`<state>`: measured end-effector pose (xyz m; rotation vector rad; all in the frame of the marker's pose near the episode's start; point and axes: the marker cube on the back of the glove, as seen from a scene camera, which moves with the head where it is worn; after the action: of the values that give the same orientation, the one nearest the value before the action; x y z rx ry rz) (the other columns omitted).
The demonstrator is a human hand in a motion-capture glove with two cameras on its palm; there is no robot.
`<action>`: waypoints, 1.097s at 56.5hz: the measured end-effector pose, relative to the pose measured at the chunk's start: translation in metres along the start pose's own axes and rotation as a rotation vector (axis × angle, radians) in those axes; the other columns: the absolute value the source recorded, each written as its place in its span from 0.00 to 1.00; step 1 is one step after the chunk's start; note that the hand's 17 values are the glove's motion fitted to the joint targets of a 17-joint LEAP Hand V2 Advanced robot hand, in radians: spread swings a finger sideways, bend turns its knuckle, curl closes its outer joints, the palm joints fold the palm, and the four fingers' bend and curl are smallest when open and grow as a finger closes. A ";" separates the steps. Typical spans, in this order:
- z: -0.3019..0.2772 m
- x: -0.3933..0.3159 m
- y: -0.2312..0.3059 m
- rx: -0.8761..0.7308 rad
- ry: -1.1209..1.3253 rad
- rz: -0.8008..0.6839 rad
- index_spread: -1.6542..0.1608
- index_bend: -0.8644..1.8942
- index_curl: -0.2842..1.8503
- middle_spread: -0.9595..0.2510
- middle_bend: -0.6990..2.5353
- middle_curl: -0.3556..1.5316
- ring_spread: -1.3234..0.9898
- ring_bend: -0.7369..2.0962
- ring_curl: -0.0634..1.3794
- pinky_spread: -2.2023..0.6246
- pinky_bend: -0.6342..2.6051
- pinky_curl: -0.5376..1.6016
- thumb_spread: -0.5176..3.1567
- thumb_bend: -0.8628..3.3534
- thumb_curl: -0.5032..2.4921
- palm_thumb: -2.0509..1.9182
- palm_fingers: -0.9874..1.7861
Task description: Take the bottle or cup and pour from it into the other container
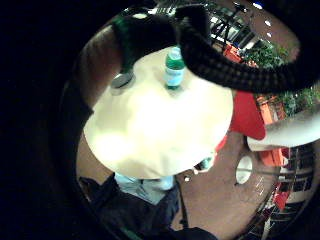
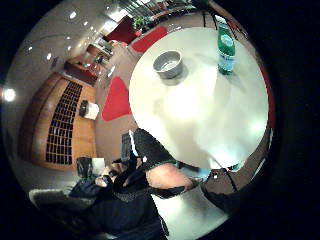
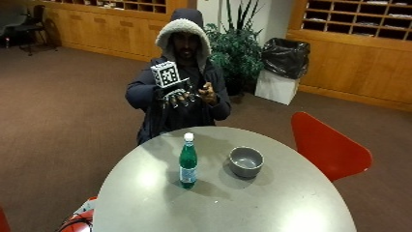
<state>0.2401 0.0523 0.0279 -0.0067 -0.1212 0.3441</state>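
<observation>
Stood upright on the round table (image 3: 257, 212), well below and out in front of the gloved right hand (image 3: 177, 95): green bottle (image 3: 188, 163), capped, grey bowl (image 3: 246, 161) just beside it. Hovered at chest height, fingers hanging loosely curled, gripping nothing, bare hand (image 3: 207, 93) alongside.

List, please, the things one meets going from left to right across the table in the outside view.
green bottle → grey bowl → red chair, which stands beside the table rather than on it.
</observation>
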 end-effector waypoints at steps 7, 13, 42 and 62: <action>0.011 0.041 -0.015 -0.033 -0.034 0.039 0.69 0.37 0.27 0.79 0.28 0.36 0.64 0.32 0.15 0.91 0.33 0.41 0.40 0.20 0.27 0.60 0.48; 0.022 0.070 -0.028 -0.020 -0.058 0.089 0.69 0.37 0.27 0.79 0.28 0.36 0.64 0.32 0.15 0.91 0.33 0.41 0.40 0.20 0.27 0.60 0.48; 0.108 0.164 -0.113 0.087 -0.392 0.214 0.70 0.36 0.25 0.83 0.28 0.36 0.65 0.33 0.18 0.91 0.36 0.42 0.39 0.20 0.27 0.61 0.45; 0.138 0.166 -0.169 0.018 -0.839 0.110 0.71 0.36 0.23 0.85 0.28 0.37 0.65 0.33 0.20 0.91 0.38 0.43 0.39 0.20 0.28 0.62 0.44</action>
<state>0.4356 -0.0526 0.1887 0.1508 -0.9511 0.4411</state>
